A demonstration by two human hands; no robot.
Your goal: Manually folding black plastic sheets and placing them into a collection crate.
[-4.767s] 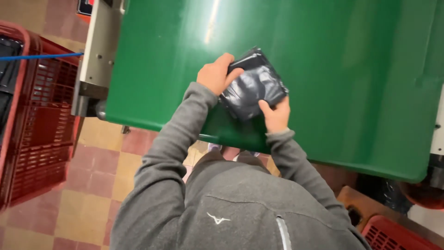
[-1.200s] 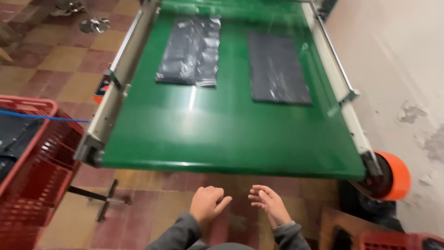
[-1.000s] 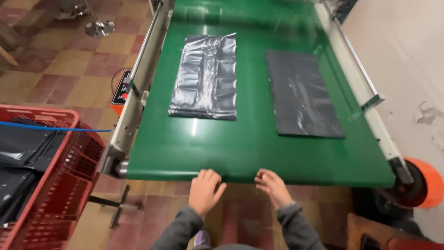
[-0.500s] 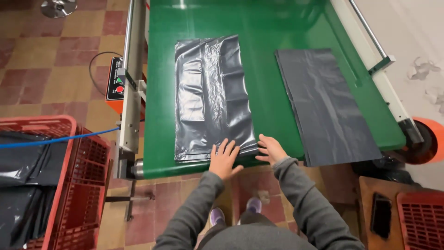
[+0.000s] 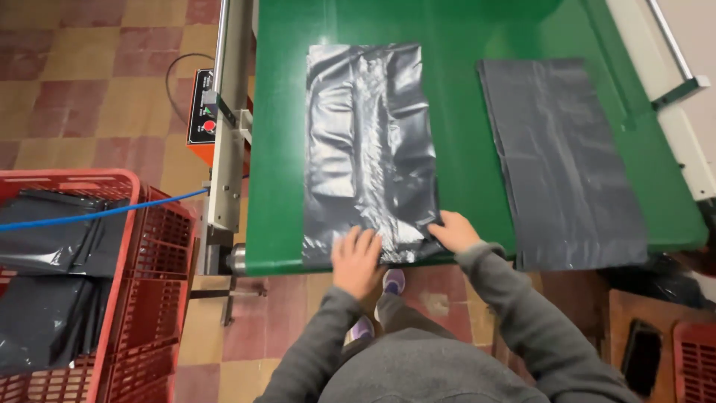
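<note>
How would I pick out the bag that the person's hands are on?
Find the green belt; two dark plastic bags lie flat on it. Take the glossy bag on the side of the red crate, with the left hand and right hand at its near edge. The matte bag is smoother and untouched.

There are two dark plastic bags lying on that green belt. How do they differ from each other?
The left bag is glossy and wrinkled, catching bright highlights; the right bag looks matte and lies smoother. The left bag has both hands at its near edge, the left hand and the right hand; the right bag is untouched. The right bag's near end overhangs the belt edge. Both are dark, flat and lie lengthwise.
</note>
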